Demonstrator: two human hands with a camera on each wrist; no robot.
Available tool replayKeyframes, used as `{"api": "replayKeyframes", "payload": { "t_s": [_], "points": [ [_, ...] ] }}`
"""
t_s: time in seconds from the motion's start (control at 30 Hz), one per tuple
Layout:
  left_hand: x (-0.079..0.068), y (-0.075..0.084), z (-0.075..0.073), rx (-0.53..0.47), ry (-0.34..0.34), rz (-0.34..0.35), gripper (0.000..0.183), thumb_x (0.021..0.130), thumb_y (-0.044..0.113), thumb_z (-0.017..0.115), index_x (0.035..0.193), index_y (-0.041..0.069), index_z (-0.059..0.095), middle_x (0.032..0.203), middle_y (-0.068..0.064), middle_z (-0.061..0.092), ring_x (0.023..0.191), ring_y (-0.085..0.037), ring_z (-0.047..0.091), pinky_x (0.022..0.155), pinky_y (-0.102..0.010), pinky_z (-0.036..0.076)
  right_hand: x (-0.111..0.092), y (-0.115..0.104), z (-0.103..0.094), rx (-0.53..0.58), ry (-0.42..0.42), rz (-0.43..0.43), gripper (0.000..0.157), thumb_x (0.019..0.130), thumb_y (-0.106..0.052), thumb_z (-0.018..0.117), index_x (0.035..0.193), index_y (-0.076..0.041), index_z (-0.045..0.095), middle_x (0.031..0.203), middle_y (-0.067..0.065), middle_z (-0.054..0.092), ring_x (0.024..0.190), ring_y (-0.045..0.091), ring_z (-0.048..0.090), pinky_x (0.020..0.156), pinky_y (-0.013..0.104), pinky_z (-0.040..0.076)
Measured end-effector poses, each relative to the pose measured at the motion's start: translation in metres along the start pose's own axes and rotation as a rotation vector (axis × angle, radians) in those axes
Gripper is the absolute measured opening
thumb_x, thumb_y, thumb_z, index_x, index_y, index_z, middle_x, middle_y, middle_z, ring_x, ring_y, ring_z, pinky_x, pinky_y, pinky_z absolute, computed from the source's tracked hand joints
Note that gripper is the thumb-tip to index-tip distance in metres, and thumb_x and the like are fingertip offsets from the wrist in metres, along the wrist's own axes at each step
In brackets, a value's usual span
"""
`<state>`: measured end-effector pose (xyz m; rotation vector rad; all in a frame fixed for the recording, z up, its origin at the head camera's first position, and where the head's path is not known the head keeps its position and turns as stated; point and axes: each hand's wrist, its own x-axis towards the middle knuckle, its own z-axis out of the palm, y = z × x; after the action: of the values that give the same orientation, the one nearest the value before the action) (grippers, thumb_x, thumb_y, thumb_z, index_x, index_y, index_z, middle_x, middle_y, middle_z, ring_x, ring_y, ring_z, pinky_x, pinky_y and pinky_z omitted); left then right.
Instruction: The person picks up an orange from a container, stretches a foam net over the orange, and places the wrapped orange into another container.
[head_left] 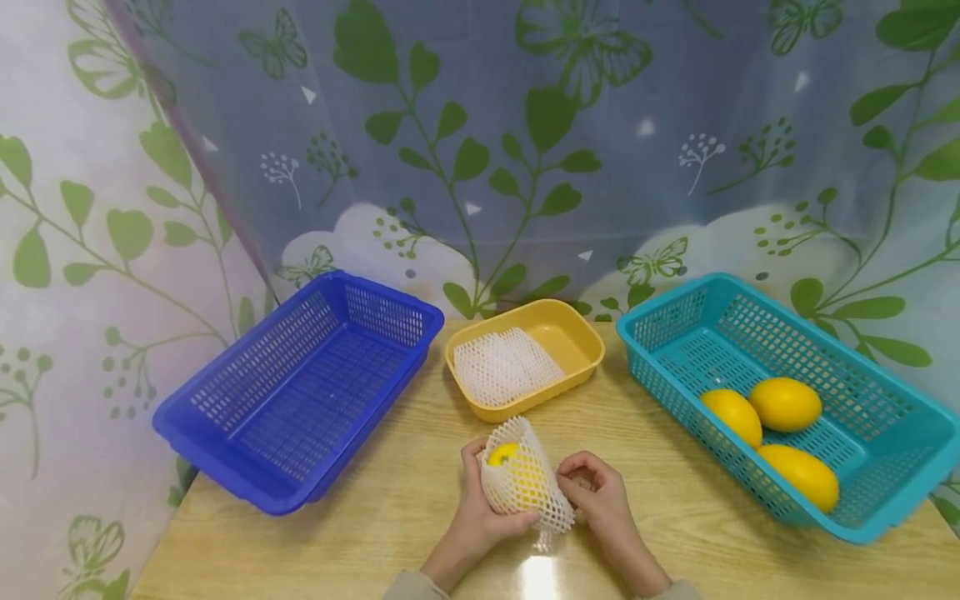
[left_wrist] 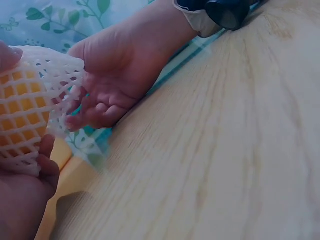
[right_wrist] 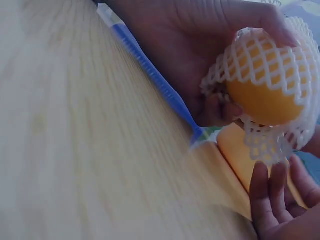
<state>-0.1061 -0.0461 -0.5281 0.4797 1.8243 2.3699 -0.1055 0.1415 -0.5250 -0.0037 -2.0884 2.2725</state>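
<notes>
A yellow mango-like fruit [head_left: 503,454] sits partly inside a white foam net sleeve [head_left: 525,483], with one end bare at the sleeve's opening. My left hand [head_left: 480,518] grips fruit and sleeve together, its thumb lying across the netting. On the other side, my right hand [head_left: 606,504] pinches the loose edge of the sleeve. Through the mesh in the left wrist view the yellow fruit [left_wrist: 22,107] shows. From the right wrist, a bare strip of the fruit [right_wrist: 265,102] is visible below the netting.
Behind the hands stands a yellow tray [head_left: 577,346] with flat white foam nets [head_left: 504,367] in it. A blue basket [head_left: 300,417] is on the left. The teal basket [head_left: 847,375] on the right holds three yellow fruits [head_left: 785,405]. A patterned curtain [head_left: 480,167] hangs behind the wooden table [head_left: 375,542].
</notes>
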Motion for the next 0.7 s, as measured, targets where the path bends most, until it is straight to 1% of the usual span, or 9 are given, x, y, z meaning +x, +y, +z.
{"api": "replayKeyframes", "payload": {
  "t_s": [0.07, 0.13, 0.17, 0.23, 0.3, 0.37, 0.47, 0.57, 0.7],
  "points": [
    [-0.0009, 0.0012, -0.0002, -0.006, 0.001, -0.039, 0.098, 0.064, 0.001, 0.082, 0.136, 0.014, 0.017, 0.131, -0.018, 0.046, 0.108, -0.028, 0.059, 0.09, -0.038, 0.053, -0.0001, 0.0016, 0.0005, 0.031, -0.008, -0.05, 0.016, 0.085, 0.011, 0.065, 0.099, 0.015, 0.059, 0.085, 0.002, 0.065, 0.074, 0.01, 0.061, 0.066, 0.022, 0.051],
    [-0.0017, 0.0017, -0.0009, 0.001, -0.009, -0.059, 0.098, 0.064, 0.001, 0.082, 0.135, 0.015, 0.016, 0.131, -0.017, 0.046, 0.107, -0.028, 0.059, 0.09, -0.037, 0.053, -0.0001, 0.0034, 0.0002, 0.058, -0.035, -0.087, 0.021, 0.085, 0.012, 0.064, 0.105, 0.016, 0.059, 0.094, 0.003, 0.068, 0.085, 0.013, 0.064, 0.076, 0.024, 0.054],
    [-0.0019, 0.0017, -0.0013, 0.007, -0.014, -0.064, 0.097, 0.064, 0.001, 0.082, 0.135, 0.015, 0.017, 0.131, -0.017, 0.047, 0.107, -0.027, 0.059, 0.091, -0.036, 0.052, 0.0002, 0.0044, 0.0, 0.072, -0.056, -0.108, 0.023, 0.085, 0.012, 0.063, 0.108, 0.017, 0.059, 0.099, 0.003, 0.069, 0.091, 0.013, 0.065, 0.081, 0.025, 0.054],
    [-0.002, 0.0013, -0.0019, 0.014, -0.03, -0.069, 0.096, 0.064, 0.001, 0.082, 0.135, 0.016, 0.018, 0.13, -0.016, 0.049, 0.106, -0.026, 0.059, 0.092, -0.034, 0.051, 0.0004, 0.006, -0.0011, 0.125, -0.114, -0.13, 0.026, 0.087, 0.013, 0.059, 0.113, 0.016, 0.059, 0.106, 0.004, 0.069, 0.099, 0.015, 0.065, 0.086, 0.027, 0.053],
    [-0.0019, 0.0008, -0.0021, 0.02, -0.052, -0.067, 0.096, 0.065, 0.001, 0.082, 0.136, 0.016, 0.02, 0.13, -0.015, 0.05, 0.107, -0.025, 0.058, 0.093, -0.033, 0.05, 0.0, 0.007, -0.0025, 0.188, -0.189, -0.144, 0.03, 0.087, 0.014, 0.054, 0.116, 0.012, 0.06, 0.11, 0.004, 0.069, 0.103, 0.015, 0.065, 0.087, 0.028, 0.053],
    [-0.0017, 0.0004, -0.0021, 0.005, -0.074, -0.063, 0.095, 0.066, -0.001, 0.082, 0.138, 0.016, 0.021, 0.131, -0.014, 0.049, 0.109, -0.025, 0.057, 0.093, -0.033, 0.05, -0.0009, 0.0073, -0.0033, 0.252, -0.27, -0.152, 0.037, 0.086, 0.016, 0.05, 0.12, 0.006, 0.061, 0.114, 0.004, 0.068, 0.105, 0.015, 0.064, 0.088, 0.028, 0.053],
    [-0.0011, 0.0004, -0.0017, -0.009, -0.103, -0.057, 0.094, 0.069, -0.001, 0.082, 0.14, 0.015, 0.022, 0.132, -0.013, 0.046, 0.11, -0.026, 0.055, 0.093, -0.035, 0.049, -0.0025, 0.0069, -0.0039, 0.315, -0.346, -0.155, 0.052, 0.081, 0.019, 0.046, 0.126, -0.002, 0.06, 0.118, 0.004, 0.066, 0.107, 0.015, 0.063, 0.088, 0.027, 0.053],
    [-0.0005, 0.0005, -0.0018, -0.02, -0.12, -0.059, 0.092, 0.073, 0.0, 0.081, 0.141, 0.016, 0.023, 0.133, -0.013, 0.045, 0.112, -0.026, 0.054, 0.095, -0.035, 0.047, -0.0029, 0.0061, -0.0041, 0.32, -0.363, -0.165, 0.059, 0.077, 0.02, 0.045, 0.13, -0.004, 0.057, 0.122, 0.004, 0.064, 0.108, 0.015, 0.062, 0.091, 0.027, 0.051],
    [0.0014, 0.0, -0.0021, -0.031, -0.137, -0.045, 0.088, 0.077, 0.004, 0.081, 0.145, 0.017, 0.026, 0.137, -0.012, 0.044, 0.118, -0.024, 0.05, 0.101, -0.033, 0.042, -0.0012, 0.0052, -0.0047, 0.299, -0.36, -0.202, 0.059, 0.078, 0.02, 0.044, 0.133, 0.0, 0.055, 0.124, 0.005, 0.064, 0.11, 0.016, 0.061, 0.092, 0.028, 0.05]
  ]
}}
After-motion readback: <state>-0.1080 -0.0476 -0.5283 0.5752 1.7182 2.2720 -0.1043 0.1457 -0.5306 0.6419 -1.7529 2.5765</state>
